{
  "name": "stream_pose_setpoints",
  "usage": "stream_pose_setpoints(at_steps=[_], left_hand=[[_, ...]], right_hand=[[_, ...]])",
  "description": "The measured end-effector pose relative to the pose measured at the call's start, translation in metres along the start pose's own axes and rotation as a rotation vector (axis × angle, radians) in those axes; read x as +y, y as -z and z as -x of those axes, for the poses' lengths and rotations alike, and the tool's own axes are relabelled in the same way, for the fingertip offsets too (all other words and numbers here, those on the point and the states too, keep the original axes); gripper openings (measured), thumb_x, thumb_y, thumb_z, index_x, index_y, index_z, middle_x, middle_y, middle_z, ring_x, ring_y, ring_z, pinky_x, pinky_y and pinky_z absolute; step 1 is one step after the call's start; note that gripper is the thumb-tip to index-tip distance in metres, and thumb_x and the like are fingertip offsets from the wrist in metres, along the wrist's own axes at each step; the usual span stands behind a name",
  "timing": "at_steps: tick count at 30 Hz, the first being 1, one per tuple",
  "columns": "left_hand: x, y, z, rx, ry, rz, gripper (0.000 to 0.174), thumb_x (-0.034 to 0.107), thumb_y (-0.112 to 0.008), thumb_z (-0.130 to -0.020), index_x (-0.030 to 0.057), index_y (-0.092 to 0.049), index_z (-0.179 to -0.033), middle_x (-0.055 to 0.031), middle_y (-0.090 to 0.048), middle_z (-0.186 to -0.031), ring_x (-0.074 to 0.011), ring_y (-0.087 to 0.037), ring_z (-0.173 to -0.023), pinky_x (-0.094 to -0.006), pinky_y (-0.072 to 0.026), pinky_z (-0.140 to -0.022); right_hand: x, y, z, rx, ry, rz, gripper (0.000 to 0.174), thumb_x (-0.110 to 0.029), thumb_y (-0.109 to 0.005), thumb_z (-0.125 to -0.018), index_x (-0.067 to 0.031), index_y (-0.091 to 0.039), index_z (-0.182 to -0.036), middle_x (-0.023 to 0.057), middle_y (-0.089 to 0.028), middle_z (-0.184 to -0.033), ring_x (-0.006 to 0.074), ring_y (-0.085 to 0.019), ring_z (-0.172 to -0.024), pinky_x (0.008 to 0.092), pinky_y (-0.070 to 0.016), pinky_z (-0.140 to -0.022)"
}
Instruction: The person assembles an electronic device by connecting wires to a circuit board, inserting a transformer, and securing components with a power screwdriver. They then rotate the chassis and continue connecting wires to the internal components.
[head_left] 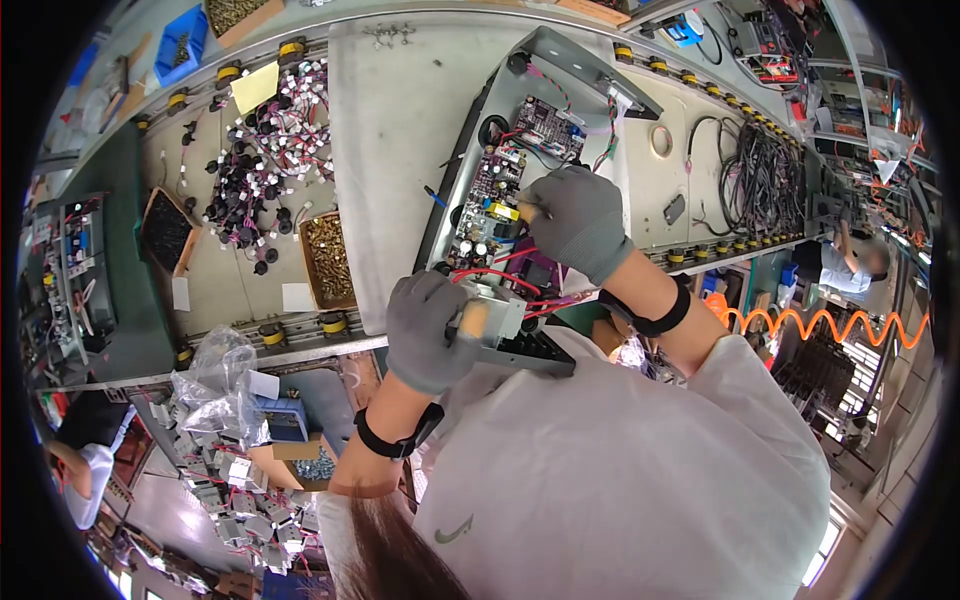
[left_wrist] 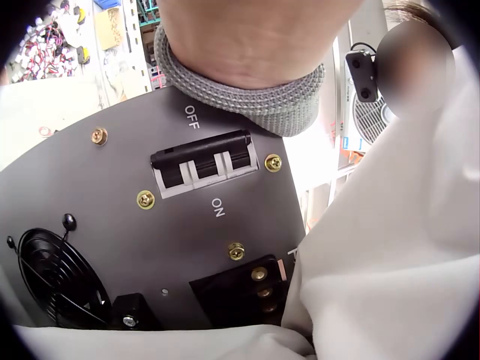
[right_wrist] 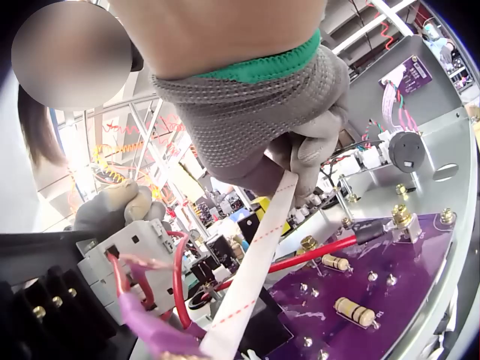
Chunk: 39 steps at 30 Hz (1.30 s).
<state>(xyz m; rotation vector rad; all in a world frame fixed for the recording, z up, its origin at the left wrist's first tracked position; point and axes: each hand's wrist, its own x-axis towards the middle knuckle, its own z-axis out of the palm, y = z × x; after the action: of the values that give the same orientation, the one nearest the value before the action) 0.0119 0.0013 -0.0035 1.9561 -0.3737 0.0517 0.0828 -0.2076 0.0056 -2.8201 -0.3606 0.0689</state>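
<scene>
A grey metal machine case (head_left: 432, 225) lies with its inside exposed, showing circuit boards (head_left: 548, 128) and red wires. My gloved left hand (head_left: 430, 330) reaches over the end panel (left_wrist: 97, 180) and grips the circuit breaker (right_wrist: 124, 259) mounted there, fingers bent against its top. From outside, the breaker's black switch (left_wrist: 202, 161) sits between OFF and ON markings. My gloved right hand (head_left: 578, 222) is over the middle of the case, its fingers curled. In the right wrist view they pinch the upper end of a white strip (right_wrist: 259, 251) with red dashes, above the purple board (right_wrist: 360, 292).
Wired connectors (head_left: 280, 140) are heaped left of the case, next to a box of brass fittings (head_left: 330, 262). A coil of black cables (head_left: 755, 175) and a tape ring (head_left: 661, 141) lie to the right. Roller rails (head_left: 270, 335) border the bench; more breakers (head_left: 245, 500) are piled at lower left.
</scene>
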Motion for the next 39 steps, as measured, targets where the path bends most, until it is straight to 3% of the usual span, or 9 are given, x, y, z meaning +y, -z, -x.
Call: stream_pose_setpoints(at_steps=[2, 5, 18, 21, 24, 27, 29, 36, 39], left_hand=[[0.0, 0.001, 0.0, -0.005, 0.002, 0.009, 0.019, 0.019, -0.061, -0.075, 0.0027, -0.052, -0.071, -0.0113, -0.044, -0.065, -0.0298, -0.044, -0.06, -0.0372, -0.035, -0.055], [-0.004, 0.0, 0.002, 0.001, -0.014, 0.04, 0.02, 0.02, -0.06, -0.076, 0.0028, -0.052, -0.071, -0.0117, -0.045, -0.066, -0.0298, -0.044, -0.061, -0.0372, -0.0355, -0.055], [-0.002, 0.0, 0.003, -0.004, 0.011, 0.014, 0.022, 0.021, -0.06, -0.077, 0.0018, -0.052, -0.072, -0.0124, -0.047, -0.067, -0.0299, -0.045, -0.061, -0.0368, -0.0362, -0.055], [-0.002, 0.0, 0.004, -0.002, 0.019, 0.021, 0.022, 0.021, -0.061, -0.077, 0.0017, -0.052, -0.071, -0.0124, -0.046, -0.066, -0.0296, -0.045, -0.061, -0.0365, -0.0363, -0.055], [-0.003, 0.0, 0.004, 0.006, 0.022, 0.026, 0.022, 0.02, -0.061, -0.077, 0.0017, -0.052, -0.071, -0.0121, -0.046, -0.067, -0.0293, -0.045, -0.061, -0.0361, -0.0364, -0.055], [-0.003, 0.0, 0.004, 0.007, 0.014, 0.032, 0.021, 0.02, -0.061, -0.076, 0.0017, -0.052, -0.071, -0.0121, -0.046, -0.067, -0.0291, -0.045, -0.061, -0.0361, -0.0364, -0.055], [-0.003, 0.0, 0.004, 0.014, 0.013, 0.035, 0.021, 0.02, -0.061, -0.076, 0.0016, -0.052, -0.071, -0.0122, -0.046, -0.067, -0.0292, -0.045, -0.061, -0.0362, -0.0363, -0.055], [-0.003, 0.001, 0.004, 0.013, 0.02, 0.037, 0.021, 0.02, -0.06, -0.077, 0.0014, -0.052, -0.072, -0.0122, -0.046, -0.067, -0.0291, -0.045, -0.061, -0.0359, -0.0366, -0.055], [-0.003, -0.001, 0.003, 0.049, -0.01, 0.031, 0.014, 0.013, -0.063, -0.068, 0.0027, -0.054, -0.071, -0.0101, -0.047, -0.066, -0.0282, -0.047, -0.059, -0.0375, -0.0364, -0.056]], right_hand=[[-0.004, 0.005, -0.003, -0.164, -0.177, -0.05, 0.015, -0.025, -0.064, -0.071, -0.0101, -0.066, -0.068, 0.0096, -0.061, -0.064, 0.0273, -0.061, -0.065, 0.039, -0.0474, -0.057], [-0.003, 0.009, -0.006, -0.218, -0.22, 0.044, 0.015, -0.025, -0.069, -0.069, -0.0107, -0.069, -0.073, 0.0074, -0.064, -0.063, 0.0234, -0.063, -0.058, 0.0331, -0.0489, -0.054], [-0.007, 0.011, -0.015, -0.22, -0.152, 0.054, 0.018, -0.027, -0.069, -0.069, -0.009, -0.067, -0.068, 0.0085, -0.063, -0.062, 0.0254, -0.062, -0.058, 0.0344, -0.049, -0.054], [-0.005, 0.015, -0.024, -0.365, -0.136, 0.099, 0.017, -0.026, -0.064, -0.07, -0.01, -0.069, -0.073, 0.0112, -0.063, -0.065, 0.0284, -0.063, -0.065, 0.0379, -0.0497, -0.062], [0.008, 0.014, -0.02, -0.357, -0.183, -0.101, 0.021, -0.027, -0.067, -0.07, -0.0097, -0.071, -0.079, 0.0112, -0.065, -0.066, 0.0246, -0.063, -0.06, 0.0345, -0.0497, -0.06], [0.02, -0.007, -0.006, -0.335, -0.423, -0.378, 0.025, -0.027, -0.072, -0.07, -0.0059, -0.071, -0.082, 0.0106, -0.066, -0.065, 0.0171, -0.061, -0.054, 0.0293, -0.0485, -0.054], [0.024, -0.019, 0.001, -0.324, -0.61, -0.76, 0.026, -0.026, -0.074, -0.071, -0.0017, -0.07, -0.079, 0.0091, -0.065, -0.063, 0.0112, -0.06, -0.053, 0.0252, -0.0472, -0.051], [0.016, -0.008, -0.011, -0.393, -0.561, -0.566, 0.025, -0.024, -0.073, -0.073, 0.0004, -0.068, -0.077, 0.0083, -0.065, -0.062, 0.0108, -0.06, -0.053, 0.025, -0.048, -0.052], [0.025, -0.016, -0.01, -0.424, -0.542, -0.655, 0.025, -0.024, -0.072, -0.075, 0.0002, -0.068, -0.076, 0.0071, -0.064, -0.062, 0.0099, -0.058, -0.052, 0.0241, -0.0463, -0.05]])
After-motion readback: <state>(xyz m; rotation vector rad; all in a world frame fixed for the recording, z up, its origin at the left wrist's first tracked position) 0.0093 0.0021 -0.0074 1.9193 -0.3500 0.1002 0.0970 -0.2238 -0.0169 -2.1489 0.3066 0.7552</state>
